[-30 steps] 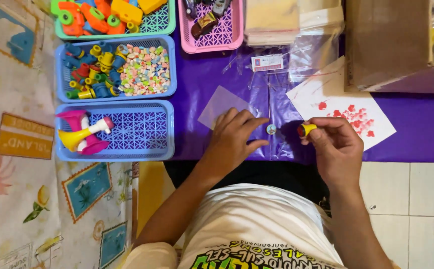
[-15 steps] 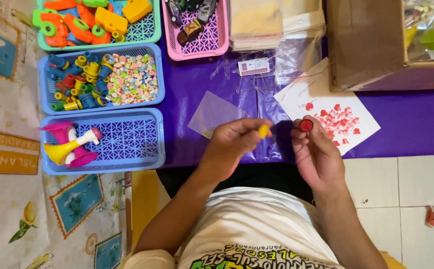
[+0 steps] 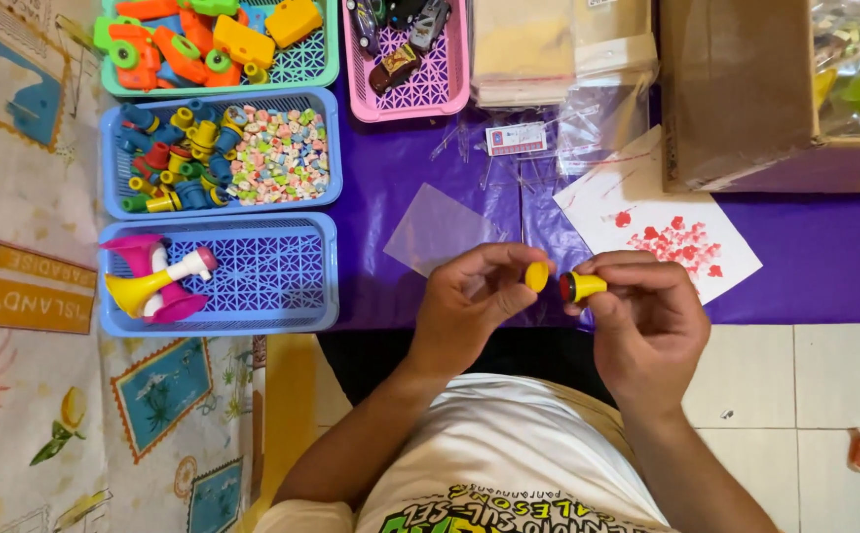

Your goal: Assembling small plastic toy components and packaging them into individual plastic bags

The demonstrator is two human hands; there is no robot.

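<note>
Head view: left hand (image 3: 469, 311) pinches yellow cap (image 3: 537, 275) between thumb and fingertips; right hand (image 3: 647, 321) grips small yellow stamp (image 3: 582, 286), red face toward cap. Cap and stamp just apart, held above purple cloth (image 3: 824, 257) at near table edge. Beside right hand, white paper (image 3: 647, 222) with red prints. Clear bag (image 3: 440, 227) lies past left hand. At left, blue basket (image 3: 282, 276) with toy horns (image 3: 153, 281); beyond it, basket of beads (image 3: 277, 153).
</note>
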